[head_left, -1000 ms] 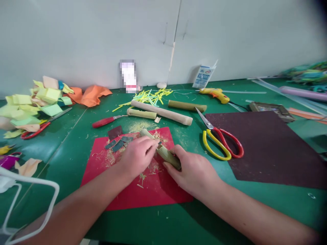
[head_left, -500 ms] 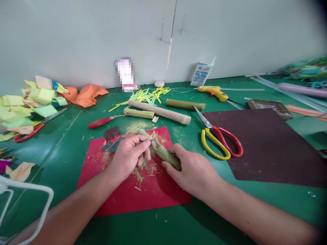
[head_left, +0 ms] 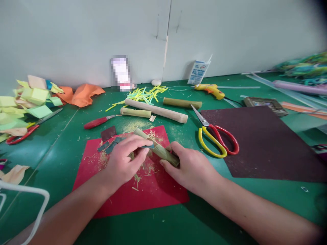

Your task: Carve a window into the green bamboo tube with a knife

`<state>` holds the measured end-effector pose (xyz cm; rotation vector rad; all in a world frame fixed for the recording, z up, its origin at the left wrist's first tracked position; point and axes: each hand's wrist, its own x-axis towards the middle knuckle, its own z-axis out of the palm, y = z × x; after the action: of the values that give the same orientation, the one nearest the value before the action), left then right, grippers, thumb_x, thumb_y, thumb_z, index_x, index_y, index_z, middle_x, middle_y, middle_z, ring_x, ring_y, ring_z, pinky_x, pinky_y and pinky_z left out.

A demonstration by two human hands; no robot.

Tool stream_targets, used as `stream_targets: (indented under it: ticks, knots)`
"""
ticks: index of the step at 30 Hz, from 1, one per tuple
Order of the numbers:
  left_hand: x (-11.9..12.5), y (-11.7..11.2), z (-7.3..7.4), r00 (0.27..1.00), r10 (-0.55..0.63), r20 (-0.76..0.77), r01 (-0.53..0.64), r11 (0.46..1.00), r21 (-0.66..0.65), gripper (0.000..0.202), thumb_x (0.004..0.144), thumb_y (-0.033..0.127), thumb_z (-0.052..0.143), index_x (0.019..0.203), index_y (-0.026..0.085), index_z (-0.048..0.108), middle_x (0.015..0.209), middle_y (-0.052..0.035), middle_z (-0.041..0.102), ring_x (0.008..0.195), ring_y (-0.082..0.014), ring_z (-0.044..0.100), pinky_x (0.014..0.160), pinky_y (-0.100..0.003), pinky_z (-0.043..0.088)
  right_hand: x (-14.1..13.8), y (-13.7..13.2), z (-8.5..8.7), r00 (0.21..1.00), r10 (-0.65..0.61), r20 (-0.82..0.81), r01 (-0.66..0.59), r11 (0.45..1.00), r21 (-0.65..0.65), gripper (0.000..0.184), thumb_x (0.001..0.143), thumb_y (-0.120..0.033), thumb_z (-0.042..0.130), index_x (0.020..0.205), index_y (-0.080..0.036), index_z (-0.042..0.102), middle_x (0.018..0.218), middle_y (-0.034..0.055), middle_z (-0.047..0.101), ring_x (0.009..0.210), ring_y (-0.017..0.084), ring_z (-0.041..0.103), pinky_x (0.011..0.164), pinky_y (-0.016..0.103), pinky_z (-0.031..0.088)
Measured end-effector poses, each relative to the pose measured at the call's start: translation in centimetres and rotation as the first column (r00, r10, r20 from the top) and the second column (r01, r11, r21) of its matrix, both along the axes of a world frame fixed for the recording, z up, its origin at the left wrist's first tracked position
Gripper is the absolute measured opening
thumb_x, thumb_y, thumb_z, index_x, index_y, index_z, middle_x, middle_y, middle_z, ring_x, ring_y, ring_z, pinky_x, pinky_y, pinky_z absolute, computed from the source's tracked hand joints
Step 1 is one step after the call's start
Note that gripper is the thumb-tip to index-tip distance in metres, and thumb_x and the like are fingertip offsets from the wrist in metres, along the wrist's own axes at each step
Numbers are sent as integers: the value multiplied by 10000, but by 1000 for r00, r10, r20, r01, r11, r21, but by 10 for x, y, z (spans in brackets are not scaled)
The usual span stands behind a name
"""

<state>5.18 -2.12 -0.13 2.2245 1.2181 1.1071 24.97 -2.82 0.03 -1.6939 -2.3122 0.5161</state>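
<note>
My right hand (head_left: 190,166) is closed around the near end of a green bamboo tube (head_left: 163,153), which slants away to the left above a red sheet (head_left: 163,190). A notch is cut in the tube's upper side. My left hand (head_left: 125,156) pinches a small dark piece of sandpaper (head_left: 148,146) between thumb and forefinger, right beside the notch. Shavings and fibres (head_left: 136,178) are scattered over the sheet. Several dark sandpaper scraps (head_left: 111,146) lie just beyond my left hand, with a brown scrap (head_left: 108,133) behind them.
Behind lie a red-handled knife (head_left: 95,123), a cut bamboo piece (head_left: 135,113), a pale stick (head_left: 157,110) and another bamboo tube (head_left: 182,103). Scissors (head_left: 214,139) rest partly on a brown sheet (head_left: 265,146). A yellow glue gun (head_left: 211,91) and folded papers (head_left: 38,98) stand farther out.
My left thumb and fingers have shifted on the sandpaper, and its dark edge now shows more plainly. My right hand keeps its grip on the tube. The whole view has shifted slightly.
</note>
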Motion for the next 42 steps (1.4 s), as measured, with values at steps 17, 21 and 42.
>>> stream_targets:
  ticks: [17,21,42]
  knots:
    - [0,-6,3,982,173,-74,-187,932,-309,66,775,230,628,839,224,640,794,26,659,668,-109,581,604,-227,465,0,0,-5,989,108,-99,-105,994,38,146,797,-302,509,914,-215,499,784,0,624,649,155,562,530,253,332]
    - [-1,-5,5,989,132,-68,-148,928,-341,22,787,202,602,767,195,605,810,16,642,743,-124,585,694,-261,465,0,-1,-7,989,114,-92,-109,992,57,158,793,-300,518,926,-219,490,798,-3,628,653,152,567,531,252,324]
    - [9,-9,7,963,258,-74,-261,830,-492,119,796,321,585,748,213,600,681,40,615,595,-102,538,560,-226,416,-6,-8,-16,982,145,-117,-132,985,109,137,787,-288,508,869,-205,437,687,-11,578,564,142,504,481,245,249]
